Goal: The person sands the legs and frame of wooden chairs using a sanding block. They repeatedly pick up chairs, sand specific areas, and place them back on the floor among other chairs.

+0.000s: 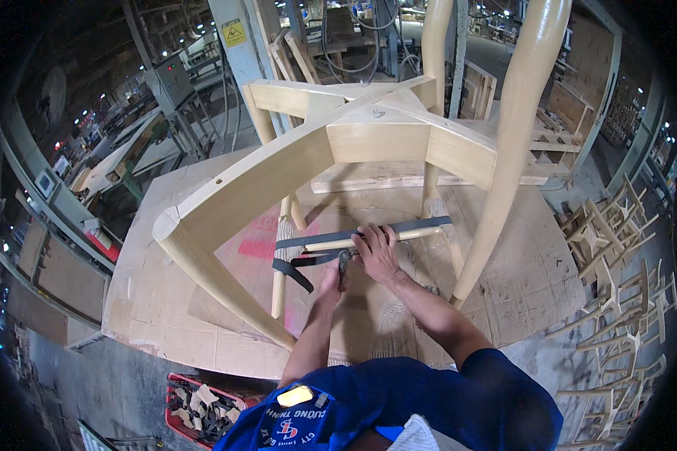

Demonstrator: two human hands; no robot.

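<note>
A pale wooden chair frame stands on a cardboard-covered surface, its long legs curving around my arms. A dark strap runs across between two legs, with corrugated cardboard pads under it. Just beneath the strap lies a round wooden rung. My left hand is closed around a metal ratchet buckle on the strap. Bent over the strap and rung are the fingers of my right hand, close beside the buckle. The strap's loose end hangs by the left pad.
A red basket of scraps sits on the floor at the lower left. Several small wooden frames are stacked at the right. Beyond the chair stands a metal post with a yellow sign, near a wooden plank.
</note>
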